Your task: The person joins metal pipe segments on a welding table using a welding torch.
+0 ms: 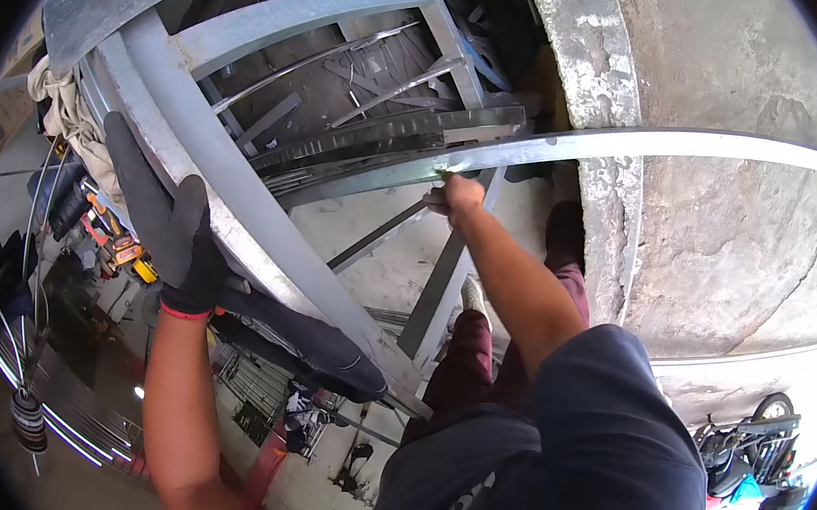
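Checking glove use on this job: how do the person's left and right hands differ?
The left hand wears a black glove; the right hand is bare. The left hand lies open on the broad curved frame bar; the right hand is closed around the thin metal strip. The left hand is near the camera; the right hand reaches farther out. Both touch grey metal.

Pressing gloved left hand (pixel 181 245) flat against grey steel frame (pixel 253 227); gripping long flat strip (pixel 690 144) with bare right hand (pixel 459 196), beside concrete pillar (pixel 721 234).
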The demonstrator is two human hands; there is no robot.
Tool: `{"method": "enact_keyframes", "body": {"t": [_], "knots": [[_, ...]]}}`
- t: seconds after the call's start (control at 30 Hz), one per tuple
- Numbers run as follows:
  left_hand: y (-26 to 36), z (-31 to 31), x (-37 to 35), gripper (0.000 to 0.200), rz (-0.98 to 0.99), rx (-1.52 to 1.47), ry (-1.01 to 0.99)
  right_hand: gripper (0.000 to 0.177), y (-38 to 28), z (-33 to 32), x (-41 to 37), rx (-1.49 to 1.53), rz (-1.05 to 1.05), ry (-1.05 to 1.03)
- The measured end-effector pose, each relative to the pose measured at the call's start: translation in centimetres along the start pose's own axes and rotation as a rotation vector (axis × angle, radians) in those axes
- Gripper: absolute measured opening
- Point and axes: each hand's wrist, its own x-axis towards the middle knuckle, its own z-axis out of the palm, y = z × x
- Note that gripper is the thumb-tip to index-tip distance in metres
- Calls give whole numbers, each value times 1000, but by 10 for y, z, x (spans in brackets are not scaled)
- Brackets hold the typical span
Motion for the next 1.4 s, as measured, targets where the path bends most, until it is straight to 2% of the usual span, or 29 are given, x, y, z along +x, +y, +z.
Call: {"method": "enact_keyframes", "body": {"t": [0.03, 0.07, 0.13, 0.17, 0.2, 0.23, 0.27, 0.3, 0.33, 0.4, 0.43, 0.5, 0.57, 0.63, 0.67, 0.73, 0.8, 0.83, 0.87, 0.9, 1.03, 1.1, 1.13, 1.2, 1.23, 1.27, 1.3, 1.37, 1.4], "knots": [[0, 1, 0, 91, -25, -22, 4, 28, -26, -33, -20, -172, -166, -45], [0, 2, 0, 92, -53, -44, 8, 24, -45, -76, -18, -426, -625, -31], [7, 1, 0, 93, -69, 3, -4, 18, -130, -145, -113, -718, -1329, 109], [6, 2, 0, 95, -77, -19, 4, 24, -174, -192, -124, -982, -1687, 184], [3, 2, 0, 96, -85, -39, 10, 40, -223, -236, -140, -1281, -1912, 386], [2, 2, -2, 98, -93, -60, 13, 56, -265, -284, -145, -1455, -1752, 520], [6, 1, -4, 94, -147, -108, -15, 75, -309, -320, -148, -1637, -1743, 687], [8, 2, -5, 92, -147, -99, -3, 86, -349, -365, -152, -1922, -1589, 866], [6, 3, -5, 90, -150, -86, 6, 87, -393, -429, -145, -2282, -1451, 1061], [-5, -5, -8, 82, -136, -42, -23, 106, -471, -476, -174, -2482, -510, 879], [-13, -12, -10, 78, -141, -22, -38, 111, -472, -469, -196, -2289, -490, 883], [-38, -29, -17, 65, -203, -34, -30, 112, -516, -512, -179, -2252, -485, 987], [-65, -50, -18, 55, -233, -26, 0, 81, -591, -595, -97, -2257, -610, 887], [-85, -68, -17, 51, -158, 101, -16, 50, -536, -496, -86, -2578, -292, 1002], [-92, -76, -19, 50, -119, 161, -28, 38, -526, -480, -100, -2524, -378, 966], [-102, -82, -22, 49, -45, 316, -30, 46, -534, -536, -71, -2435, -559, 920], [-104, -76, -32, 49, -33, 305, -59, 64, -581, -640, -5, -2270, -1062, 803], [-106, -74, -38, 50, -27, 299, -74, 63, -544, -578, -40, -2322, -898, 739], [-104, -70, -45, 49, -5, 292, -82, 55, -517, -550, -48, -2338, -1048, 685], [-100, -65, -47, 49, 28, 288, -89, 44, -465, -459, -92, -2344, -782, 633], [-82, -53, -34, 47, 184, 288, -129, 34, -358, -335, -116, -2378, -854, 434], [-81, -48, -31, 47, 203, 231, -121, 39, -307, -274, -118, -2463, -749, 278], [-80, -45, -34, 46, 194, 186, -118, 53, -281, -236, -122, -2450, -596, 193], [-66, -30, -26, 49, 194, 110, -111, 68, -222, -161, -142, -2586, -595, 52], [-59, -22, -22, 51, 195, 72, -107, 60, -198, -142, -127, -2614, -706, -20], [-50, -17, -16, 56, 171, 126, -95, 52, -177, -129, -117, -2589, -1009, -100], [-37, -14, -10, 59, 123, 118, -81, 49, -161, -101, -109, -2540, -940, -214], [-9, -8, 3, 67, 27, 101, -52, 44, -124, -57, -77, -2466, -1001, -239], [-15, -12, 1, 67, 89, 140, -85, 42, -112, -39, -63, -2426, -1007, -244]]}}
